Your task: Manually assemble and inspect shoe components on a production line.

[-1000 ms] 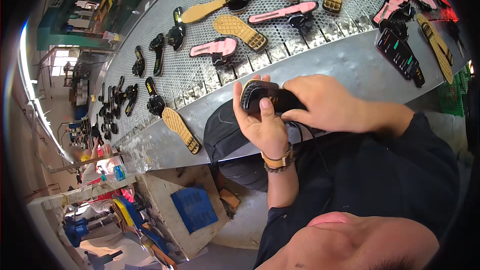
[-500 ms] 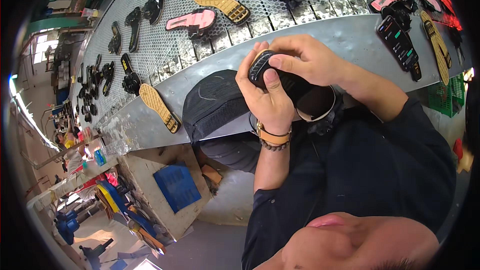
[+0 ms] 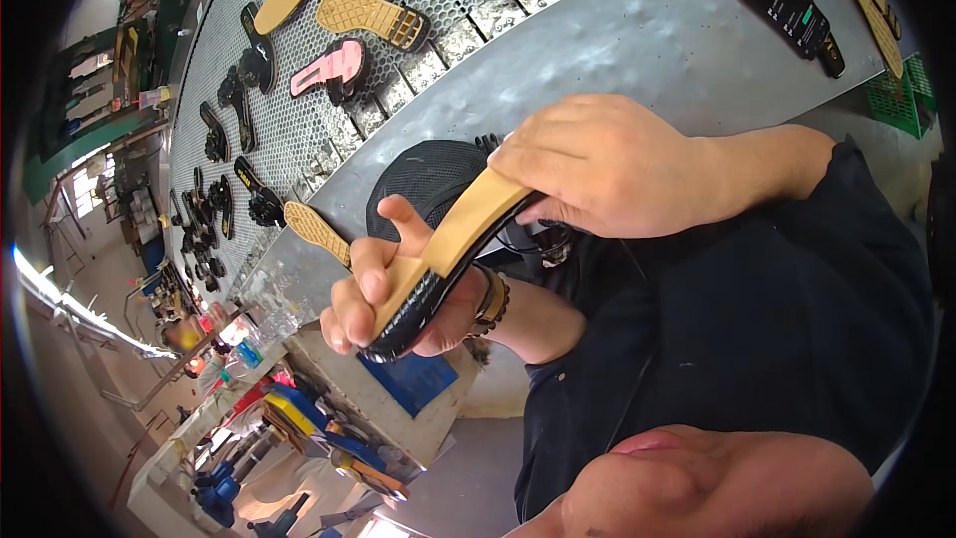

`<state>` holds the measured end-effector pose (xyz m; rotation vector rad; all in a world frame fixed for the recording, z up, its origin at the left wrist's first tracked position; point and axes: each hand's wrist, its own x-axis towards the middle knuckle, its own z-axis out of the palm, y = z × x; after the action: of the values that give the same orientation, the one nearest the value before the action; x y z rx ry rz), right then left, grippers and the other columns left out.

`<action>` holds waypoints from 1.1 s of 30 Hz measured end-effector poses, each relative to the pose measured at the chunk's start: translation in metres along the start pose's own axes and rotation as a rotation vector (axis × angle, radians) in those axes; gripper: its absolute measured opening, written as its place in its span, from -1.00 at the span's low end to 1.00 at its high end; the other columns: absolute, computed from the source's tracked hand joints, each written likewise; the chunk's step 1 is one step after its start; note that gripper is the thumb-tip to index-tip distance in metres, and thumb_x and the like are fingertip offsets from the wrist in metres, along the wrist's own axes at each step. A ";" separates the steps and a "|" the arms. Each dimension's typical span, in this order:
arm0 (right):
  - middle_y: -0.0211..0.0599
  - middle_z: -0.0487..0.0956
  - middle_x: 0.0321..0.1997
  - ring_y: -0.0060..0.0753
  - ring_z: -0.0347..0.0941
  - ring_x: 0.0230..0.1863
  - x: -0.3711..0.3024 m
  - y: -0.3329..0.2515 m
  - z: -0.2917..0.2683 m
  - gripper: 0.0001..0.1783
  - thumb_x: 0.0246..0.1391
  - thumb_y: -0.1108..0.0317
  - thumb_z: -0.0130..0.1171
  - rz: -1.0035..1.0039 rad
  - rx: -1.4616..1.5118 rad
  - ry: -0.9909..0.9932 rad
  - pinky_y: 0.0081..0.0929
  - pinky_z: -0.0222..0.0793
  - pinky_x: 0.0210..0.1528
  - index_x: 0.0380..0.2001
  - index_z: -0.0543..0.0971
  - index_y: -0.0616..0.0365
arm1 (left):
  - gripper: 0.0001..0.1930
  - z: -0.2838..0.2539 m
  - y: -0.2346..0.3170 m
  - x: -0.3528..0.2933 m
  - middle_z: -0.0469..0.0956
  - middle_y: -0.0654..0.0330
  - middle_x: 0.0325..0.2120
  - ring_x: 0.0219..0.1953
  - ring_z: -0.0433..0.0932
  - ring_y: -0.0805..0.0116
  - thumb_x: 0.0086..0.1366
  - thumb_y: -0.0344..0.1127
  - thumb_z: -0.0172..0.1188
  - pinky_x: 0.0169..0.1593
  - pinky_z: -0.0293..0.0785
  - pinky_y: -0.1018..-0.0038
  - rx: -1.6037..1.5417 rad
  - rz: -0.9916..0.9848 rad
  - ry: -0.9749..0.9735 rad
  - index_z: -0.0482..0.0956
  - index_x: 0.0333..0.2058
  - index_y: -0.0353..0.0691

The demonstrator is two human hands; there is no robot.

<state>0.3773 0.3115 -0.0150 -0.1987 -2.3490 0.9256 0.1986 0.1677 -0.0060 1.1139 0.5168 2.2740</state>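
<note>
A sandal (image 3: pixel 466 229) with a smooth tan sole and a black, shiny textured end is held slantwise in front of my chest, its underside partly facing up. My left hand (image 3: pixel 373 289) is wrapped round the lower, black end, thumb beneath and fingers over the edge. At the upper end, my right hand (image 3: pixel 607 164) grips the sole between fingers and thumb. Behind the sandal, on the steel ledge (image 3: pixel 558 65), lies a rounded black mesh item (image 3: pixel 423 174), partly hidden by my left hand. Beside it, another tan sole (image 3: pixel 317 229) rests at the ledge.
Several black sandals and a pink-topped one (image 3: pixel 334 65) lie on the perforated metal conveyor (image 3: pixel 289 130), near a tan patterned sole (image 3: pixel 363 15). A lit phone (image 3: pixel 777 0) sits on the ledge at right, above a green crate (image 3: pixel 901 100). A blue panel (image 3: pixel 413 384) is below left.
The sandal has turned from black end up to a slanted pose with its tan sole showing. My left hand moved down and left; the hands are farther apart. The view has shifted.
</note>
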 end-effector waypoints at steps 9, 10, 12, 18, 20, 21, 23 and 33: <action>-0.14 0.70 -0.23 0.01 0.64 -0.18 -0.002 0.019 -0.001 -0.64 0.17 0.15 0.34 -0.085 0.133 0.034 -0.19 0.53 -0.11 -0.18 0.63 0.25 | -0.51 0.013 -0.025 0.000 0.52 0.35 0.23 0.27 0.43 0.28 0.35 -0.20 0.36 0.50 -0.03 -0.14 0.026 -0.045 0.040 0.50 0.24 0.08; -0.10 0.70 -0.25 0.01 0.63 -0.20 0.000 0.021 -0.004 -0.67 0.21 0.17 0.31 0.061 0.322 -0.034 -0.19 0.53 -0.12 -0.16 0.65 0.26 | -0.48 0.024 -0.032 -0.001 0.45 0.09 0.28 0.26 0.46 0.08 0.43 -0.14 0.27 0.47 0.14 -0.15 0.178 -0.046 0.240 0.41 0.31 -0.03; -0.06 0.70 -0.27 0.01 0.63 -0.23 0.006 0.023 -0.007 -0.69 0.25 0.20 0.27 0.173 0.503 -0.123 -0.20 0.52 -0.12 -0.15 0.67 0.27 | -0.32 0.012 -0.043 -0.022 0.28 -0.28 0.37 0.37 0.37 -0.10 0.42 -0.11 0.29 0.42 0.28 -0.01 0.337 -0.244 0.305 0.28 0.37 -0.31; -0.23 0.74 -0.23 -0.55 0.54 -0.23 0.012 0.022 0.002 -0.69 0.37 0.21 0.22 0.634 0.597 -0.331 -0.40 0.46 -0.05 -0.09 0.71 0.25 | -0.52 0.039 -0.071 -0.058 0.54 -0.27 0.15 0.22 0.55 0.03 0.58 -0.22 0.06 0.31 0.43 0.18 0.541 -0.341 0.441 0.34 0.24 -0.53; -0.27 0.73 -0.27 -0.54 0.52 -0.26 0.031 0.034 0.017 -0.68 0.38 0.20 0.21 0.630 0.589 -0.358 -0.40 0.45 -0.07 -0.20 0.71 0.29 | -0.54 0.020 -0.065 -0.047 0.58 -0.20 0.10 0.15 0.58 0.09 0.58 -0.23 0.05 0.26 0.47 0.22 0.659 -0.367 0.451 0.35 0.23 -0.52; -0.31 0.72 -0.32 -0.54 0.50 -0.30 0.044 0.040 0.026 -0.64 0.38 0.20 0.19 0.638 0.583 -0.375 -0.39 0.45 -0.09 -0.30 0.70 0.32 | -0.56 0.010 -0.059 -0.033 0.61 -0.12 0.04 0.09 0.62 0.16 0.59 -0.23 0.04 0.21 0.52 0.26 0.774 -0.406 0.454 0.37 0.21 -0.51; -0.42 0.64 -0.46 -0.57 0.42 -0.39 0.081 0.044 0.052 -0.56 0.39 0.19 0.17 0.700 0.785 -0.175 -0.37 0.40 -0.21 -0.51 0.64 0.29 | -0.56 -0.013 -0.035 0.005 0.63 0.00 -0.01 -0.04 0.67 0.26 0.60 -0.13 -0.01 0.06 0.61 0.33 0.661 -0.605 0.565 0.45 0.18 -0.41; 0.10 0.68 0.04 0.07 0.67 -0.01 0.385 0.141 0.149 -0.58 0.18 0.21 0.17 0.176 -0.086 -0.226 -0.07 0.59 0.01 -0.02 0.64 0.29 | -0.28 -0.075 -0.067 0.086 0.28 -0.25 0.20 0.32 0.31 -0.18 0.41 -0.51 0.03 0.43 0.31 0.02 0.112 -0.599 0.764 0.02 0.48 -0.09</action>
<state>-0.0322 0.4628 -0.0102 -0.3574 -2.6155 0.9748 0.1155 0.2654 -0.0354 0.0385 1.1045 2.0546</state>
